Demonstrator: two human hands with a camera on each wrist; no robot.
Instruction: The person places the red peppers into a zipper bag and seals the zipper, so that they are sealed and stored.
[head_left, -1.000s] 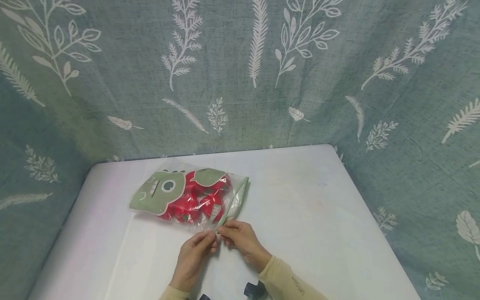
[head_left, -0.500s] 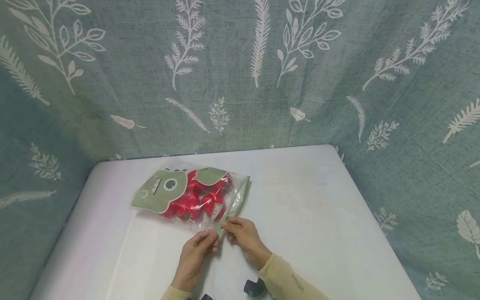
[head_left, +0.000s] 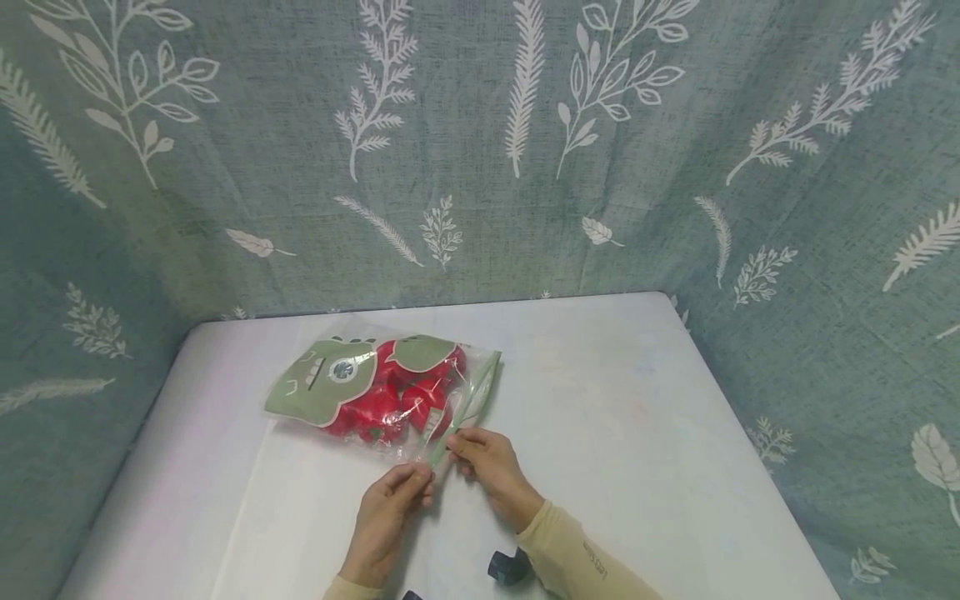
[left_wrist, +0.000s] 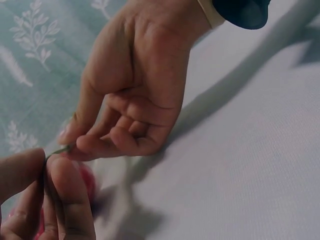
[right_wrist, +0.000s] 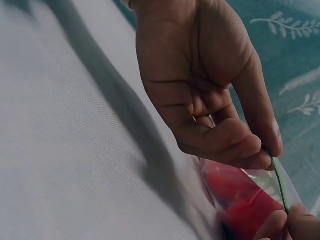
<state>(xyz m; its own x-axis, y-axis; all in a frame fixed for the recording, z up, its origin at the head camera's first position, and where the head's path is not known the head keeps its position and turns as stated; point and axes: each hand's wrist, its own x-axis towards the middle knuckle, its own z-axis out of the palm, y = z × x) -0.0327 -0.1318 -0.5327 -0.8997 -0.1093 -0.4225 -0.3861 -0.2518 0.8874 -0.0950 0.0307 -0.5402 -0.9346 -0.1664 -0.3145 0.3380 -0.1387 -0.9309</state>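
Observation:
A clear plastic zip bag (head_left: 360,392) with a green cartoon monster print lies on the table, several red items (head_left: 382,408) inside it. Its green zip strip (head_left: 476,392) runs along the right-hand edge. At the near corner, my left hand (head_left: 386,517) pinches the end of that strip between thumb and fingertips. Slightly farther up, my right hand (head_left: 491,471) pinches the same strip. In the right wrist view a short length of green strip (right_wrist: 280,182) stretches between both hands. What the red items are, I cannot tell through the printed plastic.
The bag rests on a white table (head_left: 600,433) with rounded far corners. Green-grey curtains (head_left: 480,150) with white leaf prints hang behind and at both sides. A dark object (head_left: 510,567) shows beside the right sleeve (head_left: 577,554).
My right hand has slid a little up along the zip strip, away from my left hand. The left hand keeps its pinch at the corner. The bag stays nearly in place.

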